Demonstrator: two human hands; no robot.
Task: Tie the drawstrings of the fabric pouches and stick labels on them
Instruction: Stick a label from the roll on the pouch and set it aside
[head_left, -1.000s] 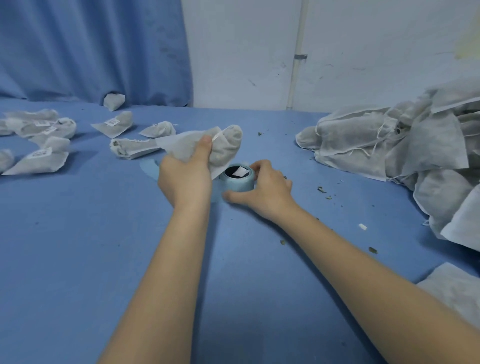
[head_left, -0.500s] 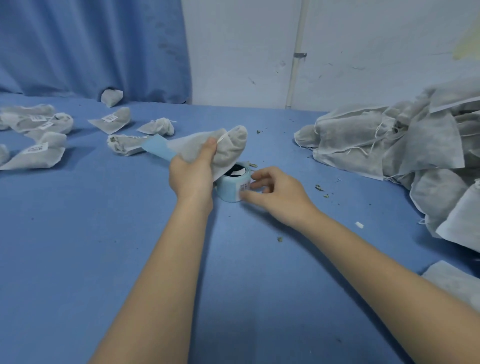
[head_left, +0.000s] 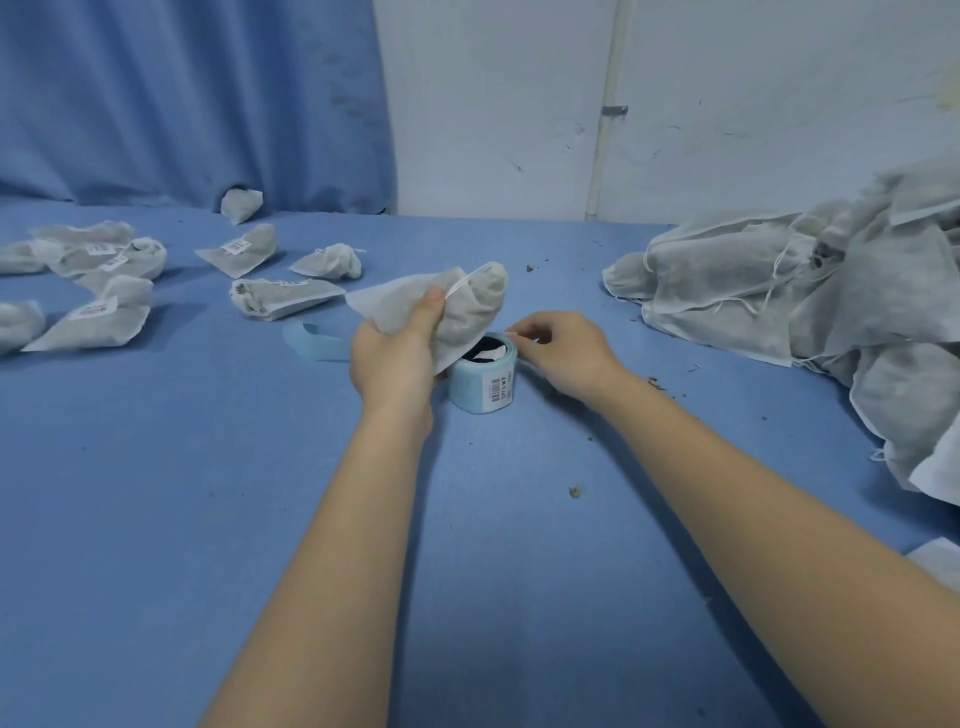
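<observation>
Left grip (head_left: 397, 358) holds one pouch (head_left: 462, 306); right grip (head_left: 563, 353) pinches one label roll (head_left: 480, 382)

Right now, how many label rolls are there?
1. The roll stands under the pouch in the left hand; the right hand pinches a label at its rim. The pile may hide more.
</observation>
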